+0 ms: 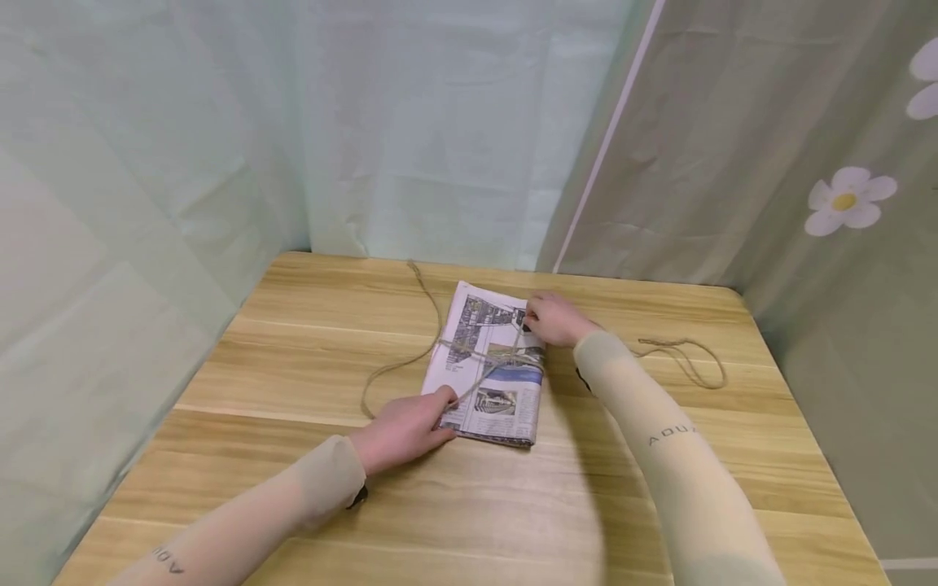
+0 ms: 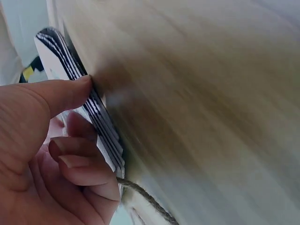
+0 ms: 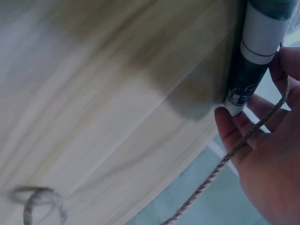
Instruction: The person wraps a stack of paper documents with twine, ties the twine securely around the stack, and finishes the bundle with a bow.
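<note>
- And we're at a wood-grain table [image 1: 513, 505], well beyond the fingers a pale curtain [image 1: 454, 138], and off to their right a darker curtain [image 1: 681, 146] with a white flower [image 1: 843, 201] on it.
- Here's the folded newspaper [image 1: 498, 381], flat on the wood, right between the two sets of fingers!
- Left hand [image 1: 403, 427] at the near left corner: fingers curled, gripping the twine [image 3: 227, 159], thumb tip touching the layered paper edge.
- Right hand [image 1: 558, 320] up at the far right corner: it pinches the twine too, other fingertips against the folded edge, the cord running over the palm.
- Look between those hands: strands cross on the paper's face, one slanting straight to the left fingers, another rising to the right fingertips.
- Loose cord curves on the table beyond the left fingers, and a slack loop lies right of the right hand.
</note>
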The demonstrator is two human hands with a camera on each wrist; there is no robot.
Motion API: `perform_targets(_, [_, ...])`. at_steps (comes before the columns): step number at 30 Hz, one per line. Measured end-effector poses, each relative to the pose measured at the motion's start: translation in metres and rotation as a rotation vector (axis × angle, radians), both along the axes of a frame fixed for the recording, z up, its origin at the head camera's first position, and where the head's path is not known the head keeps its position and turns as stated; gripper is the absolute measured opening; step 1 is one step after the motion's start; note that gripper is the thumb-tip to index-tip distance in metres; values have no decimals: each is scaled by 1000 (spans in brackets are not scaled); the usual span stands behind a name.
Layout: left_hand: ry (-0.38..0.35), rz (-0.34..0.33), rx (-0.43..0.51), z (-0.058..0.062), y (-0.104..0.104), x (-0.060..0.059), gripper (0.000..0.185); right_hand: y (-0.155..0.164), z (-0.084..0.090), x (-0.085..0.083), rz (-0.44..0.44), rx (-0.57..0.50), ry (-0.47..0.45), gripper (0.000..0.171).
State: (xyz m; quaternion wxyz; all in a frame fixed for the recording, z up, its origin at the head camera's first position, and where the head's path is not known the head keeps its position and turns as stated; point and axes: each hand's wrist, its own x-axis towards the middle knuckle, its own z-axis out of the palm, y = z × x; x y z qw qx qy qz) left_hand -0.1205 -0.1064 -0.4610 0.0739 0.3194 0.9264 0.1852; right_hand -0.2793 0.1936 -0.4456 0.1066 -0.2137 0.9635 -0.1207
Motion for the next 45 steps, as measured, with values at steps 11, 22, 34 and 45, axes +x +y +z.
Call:
perform_targets(11, [33, 61, 40, 1, -14, -24, 18, 48, -3, 51, -32, 86, 92, 22])
perform_targets(22, [-147, 244, 140, 5, -21, -47, 34, 55, 0, 97, -109, 61, -17, 23])
perform_targets(34, [-218, 337, 287, 0, -27, -66, 15, 58, -8, 112, -209, -80, -142, 24])
perform_targets(45, [-298, 380, 303, 3, -31, -65, 27, 64, -13, 119, -273, -185, -133, 26])
